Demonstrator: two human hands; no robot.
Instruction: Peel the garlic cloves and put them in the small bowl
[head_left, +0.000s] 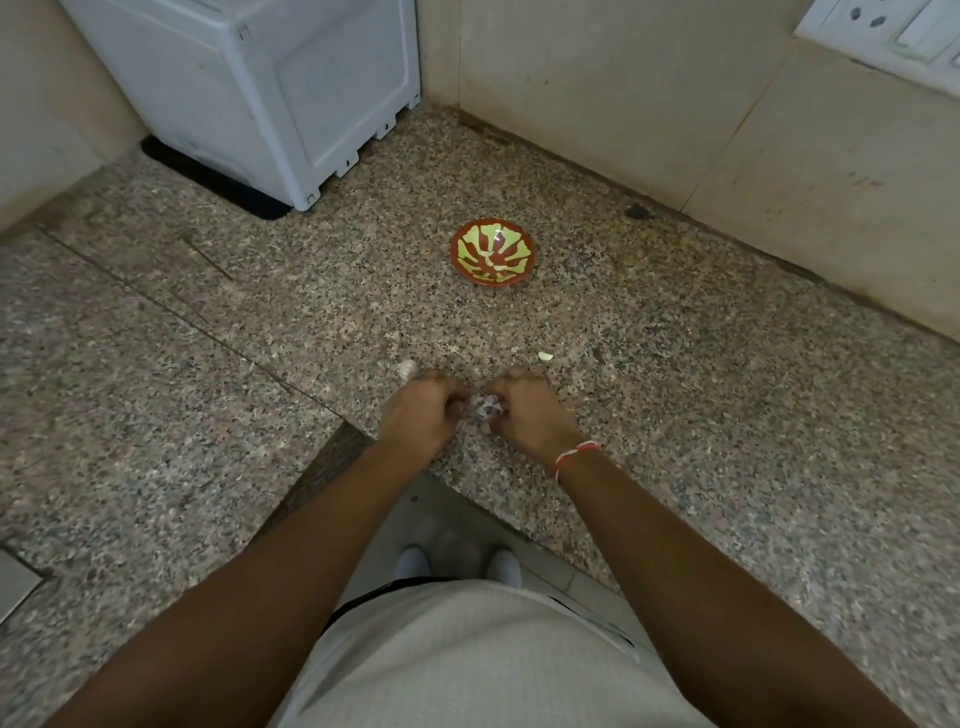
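The person stands at a speckled granite counter (675, 395), both bare arms stretched out over its near edge. The small bowl (492, 252), red-brown with a yellow-green leaf pattern, sits on the stone and serves as my marker for everything else.

Well on the near side of the bowl, the two hands meet. The left hand (421, 415) and the right hand (530, 413) face each other with fingers curled inward, and between their fingertips sits a papery, whitish piece of garlic (483, 408), pinched from both sides. It is held just above the counter, right in the gap where the two sets of fingers come together; most of it is hidden by the knuckles, so I cannot tell whether it is one clove or a cluster. The right wrist wears a red and white thread band (571, 457).

Nearer than the bowl and slightly to its right, a single pale clove (545, 356) lies on the stone, just beyond the right hand. Nearer than the bowl and to its left, another garlic piece with skin (408, 368) rests just past the left hand's knuckles.

Far behind the bowl to the left stands a white plastic appliance (249, 88). Up to the bowl's right, on the wall, is a white socket plate (883, 31).
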